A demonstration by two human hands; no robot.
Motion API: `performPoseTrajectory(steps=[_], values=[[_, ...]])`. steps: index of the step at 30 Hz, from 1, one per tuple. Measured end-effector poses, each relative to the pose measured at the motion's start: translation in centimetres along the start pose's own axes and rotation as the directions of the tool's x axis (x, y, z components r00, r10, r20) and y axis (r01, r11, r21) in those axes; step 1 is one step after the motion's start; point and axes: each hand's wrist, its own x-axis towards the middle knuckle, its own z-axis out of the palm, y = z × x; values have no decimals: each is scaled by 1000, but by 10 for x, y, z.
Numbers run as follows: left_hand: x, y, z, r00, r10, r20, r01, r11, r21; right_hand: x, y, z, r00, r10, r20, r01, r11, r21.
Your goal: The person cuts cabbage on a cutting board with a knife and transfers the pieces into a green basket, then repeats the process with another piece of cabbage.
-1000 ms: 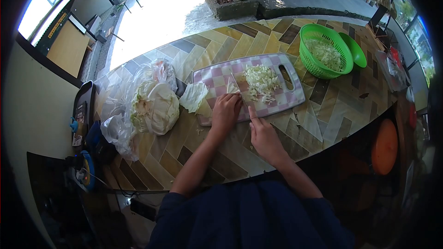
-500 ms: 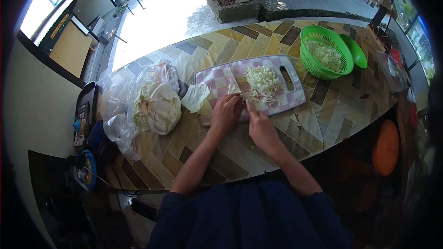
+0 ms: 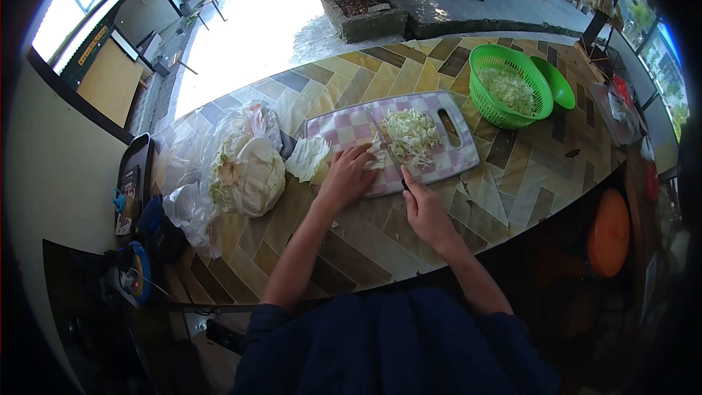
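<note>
My right hand (image 3: 430,213) is closed around the dark handle of a kitchen knife (image 3: 391,152), its blade angled up and left over the cutting board. My left hand (image 3: 346,175) lies with fingers stretched over the near left part of the board, its fingertips touching a piece of cabbage leaf (image 3: 376,159). The cutting board (image 3: 340,126) has a pink and white checked pattern and a handle slot at its right end. A heap of shredded cabbage (image 3: 411,134) sits right of the blade. A loose cabbage leaf (image 3: 308,158) overlaps the board's left edge.
Left of the board, a partly peeled cabbage (image 3: 248,175) rests on a clear plastic bag (image 3: 189,208). A green colander (image 3: 504,115) with shredded cabbage stands at the back right, beside a green bowl (image 3: 557,86). An orange round object (image 3: 609,232) is below the table's right edge.
My left hand has slid left and its fingers have spread. My right hand has moved a little right and down with the knife, away from the left fingertips. The view has shifted slightly.
</note>
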Motion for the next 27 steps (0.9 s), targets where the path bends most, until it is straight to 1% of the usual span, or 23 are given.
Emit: performPoseTrajectory(steps=[3, 5, 8, 11, 15, 17, 21, 24, 26, 27], values=[[0, 4, -2, 1000, -2, 21, 1, 999, 47, -4, -10, -7, 999, 52, 11, -52, 998, -33], [1, 4, 2, 999, -26, 45, 24, 998, 56, -5, -13, -8, 999, 45, 23, -43, 997, -62], [1, 7, 4, 1000, -1, -8, 1, 997, 76, -6, -20, -10, 997, 64, 40, -59, 992, -112], [-1, 5, 6, 1000, 31, -3, -30, 990, 134, -7, -16, -7, 993, 87, 73, -73, 982, -176], [-1, 4, 6, 999, 39, -2, -39, 988, 152, -8, -19, -5, 982, 142, 127, -109, 965, -239], [-2, 3, 8, 998, 55, -20, -51, 984, 171, -6, -19, -3, 980, 148, 133, -113, 963, -243], [-2, 5, 18, 999, 38, -34, -29, 970, 242, 3, -16, 6, 977, 170, 131, -132, 957, -259], [-3, 6, 21, 999, 35, -30, -26, 964, 266, 15, -9, 12, 989, 118, 86, -93, 963, -254], [-3, 5, 18, 999, 45, -24, -38, 966, 257, 19, -1, 11, 994, 85, 65, -71, 978, -198], [-3, 3, 15, 999, 37, 7, -37, 970, 242, 20, 2, 9, 996, 68, 55, -58, 984, -170]])
